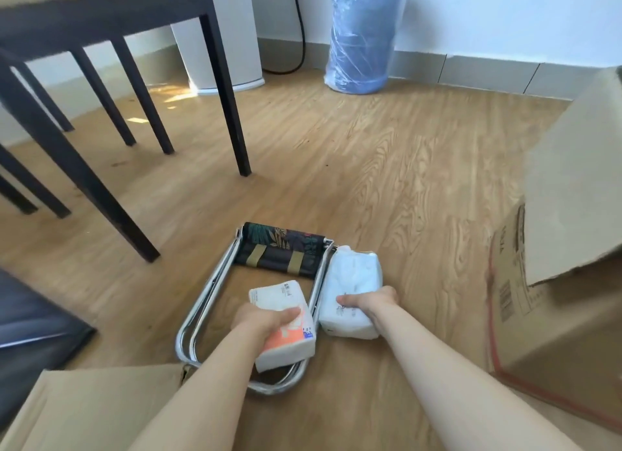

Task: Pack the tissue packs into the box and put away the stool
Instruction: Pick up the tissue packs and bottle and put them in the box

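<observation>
Both bare forearms reach forward; left grip and right grip each look clamped shut.

A dark table stands on the wooden floor. Beyond it, a white column, black cable and plastic-wrapped blue bottle line the wall.

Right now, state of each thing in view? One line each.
Left hand: gripping the orange-print tissue pack, over the stool frame.
Right hand: gripping the white tissue pack, beside the stool.
Stool: folded flat on the floor.
Right box: flap raised, red tape along its edge.
Near box: flap visible, inside hidden.
Blue bottle: upright by the wall, wrapped in clear plastic.
</observation>
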